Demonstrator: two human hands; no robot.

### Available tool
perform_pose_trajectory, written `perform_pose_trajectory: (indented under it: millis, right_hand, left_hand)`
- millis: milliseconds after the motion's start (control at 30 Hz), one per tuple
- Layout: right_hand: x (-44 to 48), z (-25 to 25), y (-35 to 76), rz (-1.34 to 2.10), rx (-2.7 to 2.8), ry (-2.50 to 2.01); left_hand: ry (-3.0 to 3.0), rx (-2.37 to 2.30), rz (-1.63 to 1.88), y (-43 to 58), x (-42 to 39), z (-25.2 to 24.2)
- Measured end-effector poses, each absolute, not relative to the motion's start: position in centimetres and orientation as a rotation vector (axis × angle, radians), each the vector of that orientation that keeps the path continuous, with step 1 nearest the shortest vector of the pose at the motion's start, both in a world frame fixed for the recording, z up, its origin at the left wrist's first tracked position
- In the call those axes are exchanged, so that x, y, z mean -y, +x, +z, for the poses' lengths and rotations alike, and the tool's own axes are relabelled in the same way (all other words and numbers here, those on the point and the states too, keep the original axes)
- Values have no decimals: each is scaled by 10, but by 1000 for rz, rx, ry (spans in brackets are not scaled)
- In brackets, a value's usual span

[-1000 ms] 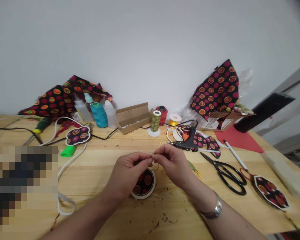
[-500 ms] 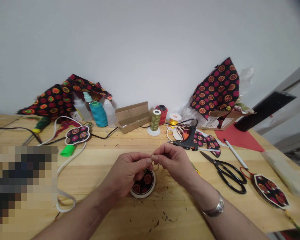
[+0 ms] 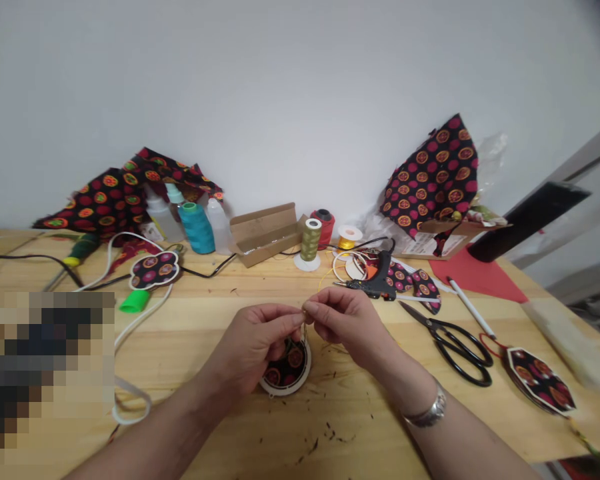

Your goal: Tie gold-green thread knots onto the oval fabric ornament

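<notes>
My left hand [image 3: 267,337] and my right hand [image 3: 347,327] meet fingertip to fingertip over the middle of the table. Both pinch a thin thread [image 3: 305,328], of which only a short piece shows below the fingertips. Beneath my left hand lies a round white-rimmed piece [image 3: 286,370] with dark, red-patterned fabric in its centre; the fingers cover its upper left part. A silver bracelet [image 3: 430,408] sits on my right wrist. Black-handled scissors [image 3: 457,347] rest to the right of my right hand.
Behind my hands stand a green thread spool [image 3: 311,241], a cardboard box [image 3: 265,237] and a black glue gun [image 3: 377,280]. A flower-shaped fabric piece [image 3: 155,270] and white cable [image 3: 130,327] lie left. An octagonal fabric piece [image 3: 543,380] lies right. Dark scraps [image 3: 315,447] dot the near table.
My right fingertips have shifted slightly at the pinch. The thread below them now hangs closer to my left fingers. Both arms stay almost where they were.
</notes>
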State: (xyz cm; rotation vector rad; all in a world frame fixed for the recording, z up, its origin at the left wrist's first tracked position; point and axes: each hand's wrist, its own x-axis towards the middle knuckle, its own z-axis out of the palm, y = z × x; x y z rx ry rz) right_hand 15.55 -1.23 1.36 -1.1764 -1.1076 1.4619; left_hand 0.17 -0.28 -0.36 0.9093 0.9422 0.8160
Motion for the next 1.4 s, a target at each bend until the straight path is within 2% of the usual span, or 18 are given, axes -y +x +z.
perform_pose_trajectory:
  millis: [1100,1400]
  right_hand:
    - [12,8,158,1205,1394,-1250]
    - [19,17,161,839,1795,-1395]
  left_hand:
    - [1009,-1003,807,4,6,1]
    - [915,-1073,970,0,0,-1]
